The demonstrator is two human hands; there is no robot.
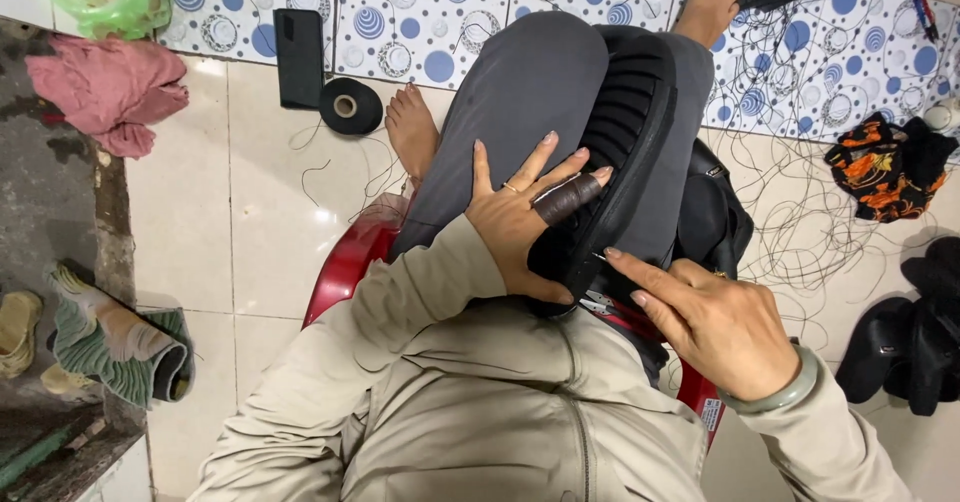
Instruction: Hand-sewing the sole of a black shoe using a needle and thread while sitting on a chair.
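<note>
A black slipper point(625, 132) with a ribbed sole lies across my lap on grey trousers. My left hand point(520, 217) grips its near edge, thumb underneath, fingers spread over the sole; a dark brown guard covers the forefinger and a ring sits on another finger. My right hand point(715, 322) is at the slipper's near right edge, forefinger and thumb pinched on the rim where a thin thread runs; whether it holds a needle I cannot tell. A pale green bangle point(775, 397) circles the right wrist.
I sit on a red plastic stool point(345, 262). A black thread spool point(350, 105) and flat black case point(299, 57) lie on the floor tiles. Loose thread tangles at right, with black slippers point(915, 337), a black bag point(715, 217), a patterned cloth point(885, 167), pink cloth point(110, 87).
</note>
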